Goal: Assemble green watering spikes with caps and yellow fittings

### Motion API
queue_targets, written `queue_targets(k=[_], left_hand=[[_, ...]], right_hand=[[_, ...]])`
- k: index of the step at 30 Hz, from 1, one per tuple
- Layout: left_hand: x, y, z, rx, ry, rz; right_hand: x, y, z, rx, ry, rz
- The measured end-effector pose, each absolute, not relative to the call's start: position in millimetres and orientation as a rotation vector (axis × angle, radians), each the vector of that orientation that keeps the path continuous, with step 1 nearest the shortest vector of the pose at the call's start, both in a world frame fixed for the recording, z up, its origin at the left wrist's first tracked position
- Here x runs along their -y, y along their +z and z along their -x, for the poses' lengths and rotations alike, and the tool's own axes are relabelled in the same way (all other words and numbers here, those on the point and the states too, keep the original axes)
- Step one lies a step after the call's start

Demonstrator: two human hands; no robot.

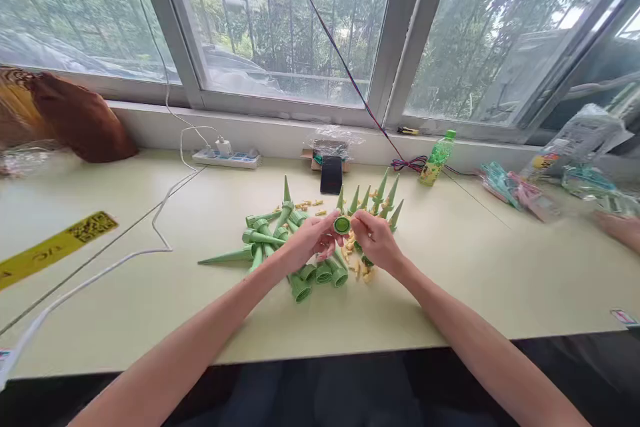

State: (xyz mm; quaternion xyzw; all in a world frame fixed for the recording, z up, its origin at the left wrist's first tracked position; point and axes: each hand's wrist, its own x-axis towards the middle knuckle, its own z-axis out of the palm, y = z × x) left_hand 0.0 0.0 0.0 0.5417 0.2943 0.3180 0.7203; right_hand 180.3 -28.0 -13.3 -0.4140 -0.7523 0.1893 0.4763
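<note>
My left hand (314, 238) grips a green plastic plant watering spike (342, 225), its round open end facing me. Right beside that end is my right hand (374, 235), its fingers closed in a pinch; what they hold, if anything, is hidden. Left of and below my hands lies a heap of loose green spikes (263, 237), some with hollow threaded ends toward me. Behind my right hand, several spikes (381, 188) stand with their tips up. Small yellow pieces (369, 275) are scattered under and around my hands.
A black phone (331, 175) leans on a small box at the back. A power strip (227, 159) with a white cable is left of it; a green-capped bottle (437, 159) is right. Another person's hand (619, 227) is at the far right, near bagged items (520, 193).
</note>
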Motion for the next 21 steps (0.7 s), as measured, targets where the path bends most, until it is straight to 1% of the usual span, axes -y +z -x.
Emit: queue_targets(k=[8,21], left_hand=[[1.6,-1.7,4.1,-0.599,0.697,-1.272],[4.4,1.2,4.8,-0.669,0.816,-1.683]], right_hand=[[27.5,-10.4,-180.6,1.838,0.455,0.982],[25.8,-10.8,-182.1,1.853,0.409,1.059]])
